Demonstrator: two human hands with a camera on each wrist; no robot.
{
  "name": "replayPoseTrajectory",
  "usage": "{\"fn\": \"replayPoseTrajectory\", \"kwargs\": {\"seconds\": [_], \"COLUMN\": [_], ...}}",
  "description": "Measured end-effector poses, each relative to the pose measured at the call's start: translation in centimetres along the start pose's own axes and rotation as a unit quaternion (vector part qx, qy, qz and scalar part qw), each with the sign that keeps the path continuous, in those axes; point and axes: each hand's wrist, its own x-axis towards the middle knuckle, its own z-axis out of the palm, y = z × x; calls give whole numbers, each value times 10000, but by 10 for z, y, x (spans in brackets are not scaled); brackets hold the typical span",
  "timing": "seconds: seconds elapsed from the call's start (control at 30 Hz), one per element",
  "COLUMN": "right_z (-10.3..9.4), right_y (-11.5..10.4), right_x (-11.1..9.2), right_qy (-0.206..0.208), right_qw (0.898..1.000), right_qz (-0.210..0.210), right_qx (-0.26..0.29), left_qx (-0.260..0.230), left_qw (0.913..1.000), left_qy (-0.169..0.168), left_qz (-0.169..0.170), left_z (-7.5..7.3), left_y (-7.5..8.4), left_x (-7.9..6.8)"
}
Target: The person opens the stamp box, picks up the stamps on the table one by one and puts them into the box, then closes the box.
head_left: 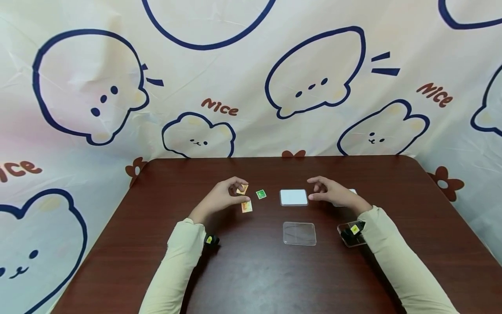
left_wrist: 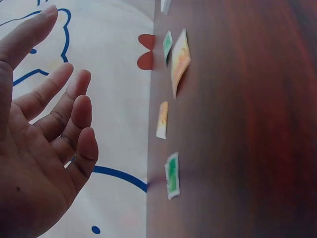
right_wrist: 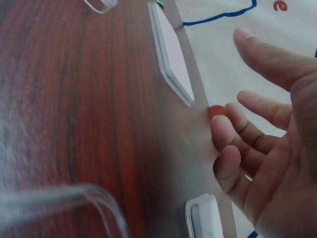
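Note:
My left hand (head_left: 226, 194) hovers over small stamps at mid-table, its fingers loosely bent and holding nothing. Beside its fingertips lie an orange stamp (head_left: 247, 206) and a second orange stamp (head_left: 244, 189), partly covered by the fingers. A green stamp (head_left: 261, 194) lies just to their right. In the left wrist view another green stamp (left_wrist: 172, 176) shows below the hand, hidden from the head view. My right hand (head_left: 333, 193), also relaxed and empty, is just right of a flat clear case with a white face (head_left: 293, 197). Its thumb tip is close to the case's edge.
A clear plastic lid (head_left: 299, 233) lies nearer to me. Another clear plastic piece (head_left: 347, 239) sits under my right wrist. A second white-faced case (right_wrist: 204, 218) is partly hidden behind the right hand. A patterned cloth (head_left: 251, 87) stands behind the brown table (head_left: 243, 279).

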Motion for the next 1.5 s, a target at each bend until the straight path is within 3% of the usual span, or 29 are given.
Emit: {"fn": "replayPoseTrajectory", "kwargs": {"seconds": [0.27,0.67,0.93,1.3,1.5], "right_z": [12,20,22,22,20], "right_y": [-4,-1,-1,0,-1], "right_x": [4,7,8,8,6], "right_qy": [-336,-367,-407,-377,-429], "right_qw": [9993,9990,9981,9985,9985], "right_qz": [163,243,287,189,96], "right_qx": [8,-57,-352,-352,-316], "left_qx": [40,118,192,517,832], "left_qw": [9999,9997,9995,9947,9909], "left_qy": [-64,-132,-239,-646,-604], "left_qz": [-120,-186,-14,-617,-867], "left_z": [0,2,5,8,10], "left_y": [-9,-15,-17,-16,-16], "left_x": [-5,-8,-6,1,4]}}
